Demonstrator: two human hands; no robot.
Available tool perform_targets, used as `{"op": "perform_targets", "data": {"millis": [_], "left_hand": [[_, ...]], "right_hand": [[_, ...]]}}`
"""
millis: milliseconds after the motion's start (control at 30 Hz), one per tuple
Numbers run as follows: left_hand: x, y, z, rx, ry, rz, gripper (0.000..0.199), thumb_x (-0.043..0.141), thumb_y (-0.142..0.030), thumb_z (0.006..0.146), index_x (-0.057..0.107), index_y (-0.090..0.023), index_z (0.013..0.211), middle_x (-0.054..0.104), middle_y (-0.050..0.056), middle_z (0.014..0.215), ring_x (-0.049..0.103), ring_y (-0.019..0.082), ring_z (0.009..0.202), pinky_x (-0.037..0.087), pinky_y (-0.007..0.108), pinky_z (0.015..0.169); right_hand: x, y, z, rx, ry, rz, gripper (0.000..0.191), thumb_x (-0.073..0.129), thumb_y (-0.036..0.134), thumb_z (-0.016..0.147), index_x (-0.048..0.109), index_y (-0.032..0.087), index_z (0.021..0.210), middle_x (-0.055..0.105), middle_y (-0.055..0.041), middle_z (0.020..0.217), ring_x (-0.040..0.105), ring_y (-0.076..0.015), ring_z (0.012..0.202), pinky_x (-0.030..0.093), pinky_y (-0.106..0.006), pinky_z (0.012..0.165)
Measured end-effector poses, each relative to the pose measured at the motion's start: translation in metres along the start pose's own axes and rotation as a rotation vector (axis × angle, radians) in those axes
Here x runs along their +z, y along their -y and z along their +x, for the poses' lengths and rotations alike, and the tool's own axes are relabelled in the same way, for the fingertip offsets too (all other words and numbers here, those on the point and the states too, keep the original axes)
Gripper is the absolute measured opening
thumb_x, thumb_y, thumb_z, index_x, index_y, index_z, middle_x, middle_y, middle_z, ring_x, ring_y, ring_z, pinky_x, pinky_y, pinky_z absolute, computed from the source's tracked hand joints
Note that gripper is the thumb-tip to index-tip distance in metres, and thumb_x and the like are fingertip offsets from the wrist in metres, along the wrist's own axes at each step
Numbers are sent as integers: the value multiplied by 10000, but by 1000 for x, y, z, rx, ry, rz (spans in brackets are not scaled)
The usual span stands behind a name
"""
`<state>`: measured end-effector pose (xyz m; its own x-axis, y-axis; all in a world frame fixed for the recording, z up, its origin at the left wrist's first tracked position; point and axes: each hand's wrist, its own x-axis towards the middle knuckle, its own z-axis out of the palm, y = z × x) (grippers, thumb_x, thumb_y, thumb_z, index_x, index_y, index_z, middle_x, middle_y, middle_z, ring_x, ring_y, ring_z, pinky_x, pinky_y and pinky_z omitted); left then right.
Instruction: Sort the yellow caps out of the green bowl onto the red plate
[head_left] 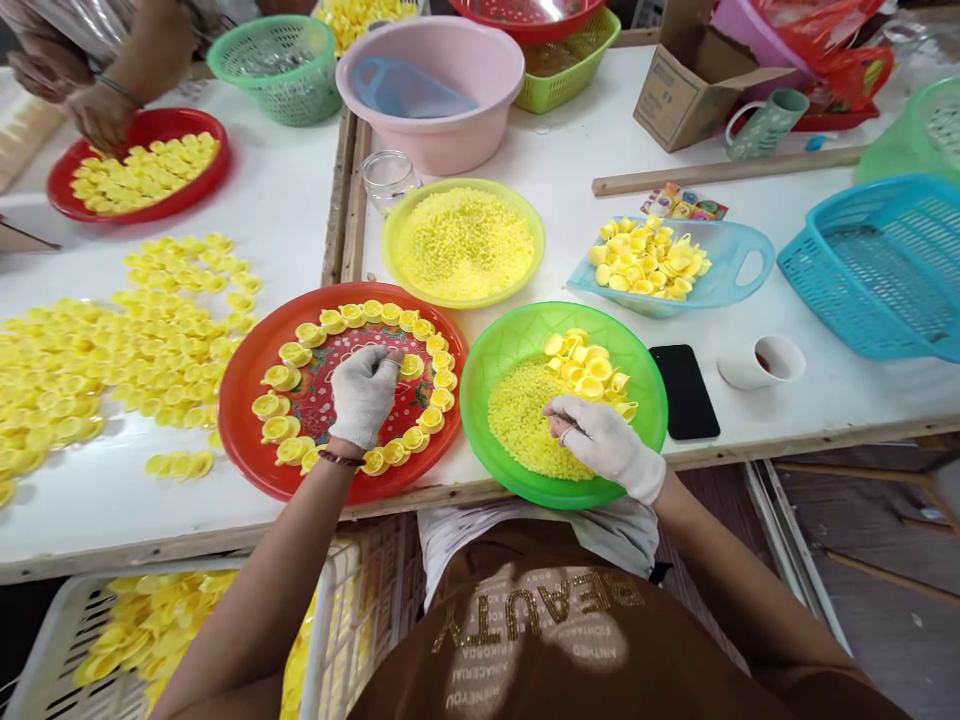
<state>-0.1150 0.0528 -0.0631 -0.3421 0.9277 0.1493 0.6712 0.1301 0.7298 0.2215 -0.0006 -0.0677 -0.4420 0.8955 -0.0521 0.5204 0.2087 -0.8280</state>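
Note:
My left hand (366,393), in a white glove with bare fingertips, is over the red tray (244,440). Its fingers are pinched at the edge of a small yellow cup-shaped piece (410,366). Similar yellow pieces form a ring along the inside of the tray. My right hand (604,440), also gloved, is over the green bowl (480,440), its fingers closed together; what they hold, if anything, is hidden. Small yellow beads (525,420) fill the bowl's lower left, and loose yellow cups (589,368) lie at its upper right.
Behind the tray stand a yellow bead bowl (388,250) and a pink basin (431,140). At right are a blue scoop of cups (731,285), a phone (684,392), a white cup (750,365) and a blue basket (862,310). Another person's hand (101,115) reaches into a red plate (217,180).

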Motion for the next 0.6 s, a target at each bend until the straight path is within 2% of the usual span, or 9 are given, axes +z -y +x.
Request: {"op": "perform_targets", "data": {"millis": [67, 167, 267, 333, 400, 467, 500, 533, 600], "left_hand": [[7, 17, 5, 42, 62, 142, 308, 606, -390, 856, 548, -194, 626, 482, -5, 565, 441, 151, 591, 334, 294, 608], [20, 31, 5, 107, 142, 242, 326, 561, -388, 872, 498, -204, 610, 494, 12, 593, 432, 166, 606, 313, 310, 621], [24, 35, 6, 177, 195, 300, 304, 543, -381, 883, 546, -203, 636, 582, 54, 693, 518, 204, 713, 367, 322, 689], [21, 30, 7, 213, 184, 300, 270, 550, -377, 887, 621, -195, 701, 643, 87, 797, 576, 239, 824, 414, 337, 765], [17, 13, 5, 253, 110, 256, 261, 557, -384, 906, 687, -184, 800, 677, 114, 898, 607, 271, 920, 448, 361, 833], [17, -15, -4, 326, 36, 176, 266, 560, -386, 933, 719, -182, 874, 690, 123, 963, 621, 285, 980, 467, 379, 884], [20, -33, -10, 376, 39, 136, 261, 559, -380, 945, 726, -187, 896, 695, 117, 975, 628, 281, 984, 475, 379, 895], [25, -52, -17, 432, 78, 101, 249, 553, -363, 957, 730, -193, 912, 699, 108, 980, 634, 270, 978, 482, 374, 900], [45, -87, -29, 542, 255, 84, 225, 526, -287, 970, 729, -197, 938, 704, 93, 978, 644, 243, 948, 497, 354, 883]], "right_hand": [[3, 1, -1, -40, 60, -99, 180, 478, 246, 999, 646, 193, 1035, 721, -71, 979, 669, -215, 895, 517, -387, 848], [6, 6, -1, -92, 137, -260, 219, 467, 251, 1024, 666, 191, 1091, 710, -86, 1063, 653, -226, 982, 501, -392, 920], [9, 17, 4, -135, 194, -459, 240, 457, 244, 1034, 686, 180, 1066, 670, -101, 1097, 619, -234, 1015, 488, -391, 951], [13, 25, 10, -139, 211, -580, 233, 477, 252, 1027, 679, 170, 1107, 646, -118, 1143, 604, -253, 1039, 489, -403, 946], [18, 30, 17, -101, 248, -677, 272, 537, 314, 1005, 656, 154, 1190, 635, -149, 1192, 604, -297, 1061, 501, -433, 913], [26, 32, 21, -42, 307, -717, 350, 586, 379, 980, 647, 129, 1218, 646, -181, 1195, 620, -341, 1062, 514, -456, 870], [29, 31, 22, -15, 335, -701, 355, 591, 389, 978, 654, 120, 1200, 661, -190, 1177, 633, -351, 1054, 517, -459, 860], [33, 30, 22, 13, 354, -666, 332, 587, 381, 981, 665, 117, 1168, 679, -193, 1151, 647, -352, 1042, 518, -455, 856], [37, 28, 22, 65, 364, -579, 255, 580, 337, 987, 685, 130, 1091, 717, -182, 1075, 681, -330, 981, 519, -426, 830]]}}
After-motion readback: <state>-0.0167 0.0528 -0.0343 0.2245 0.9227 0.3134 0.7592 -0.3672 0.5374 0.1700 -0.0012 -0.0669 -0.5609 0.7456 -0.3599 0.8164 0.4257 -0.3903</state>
